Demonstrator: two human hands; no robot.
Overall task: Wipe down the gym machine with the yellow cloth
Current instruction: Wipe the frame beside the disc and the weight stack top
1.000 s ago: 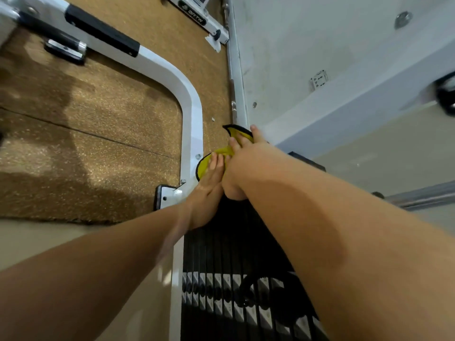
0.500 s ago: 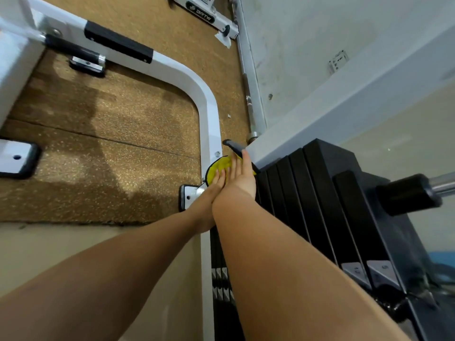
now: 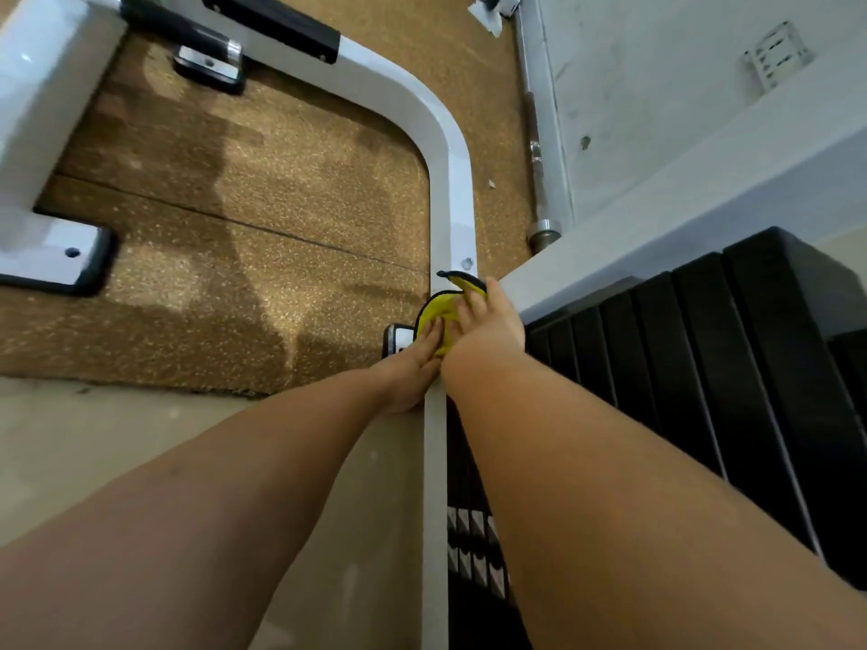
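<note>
Since half a second ago both hands have barely shifted. The left hand [image 3: 413,363] presses straight fingers onto the yellow cloth [image 3: 438,312] — bunched against the white frame tube [image 3: 457,190] near its foot — while the right hand [image 3: 488,330] lies over it, its grip impossible to tell, beside the black weight stack [image 3: 703,368].

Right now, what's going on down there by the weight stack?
A person is leaning over a gym machine with both arms stretched down. The left hand and right hand press a yellow cloth against the white frame tube, low down near the floor. Both hands' fingers lie fairly straight on the cloth. The black weight plates stand just to the right. A barbell lies along the wall at the edge of the speckled floor mat.
</note>
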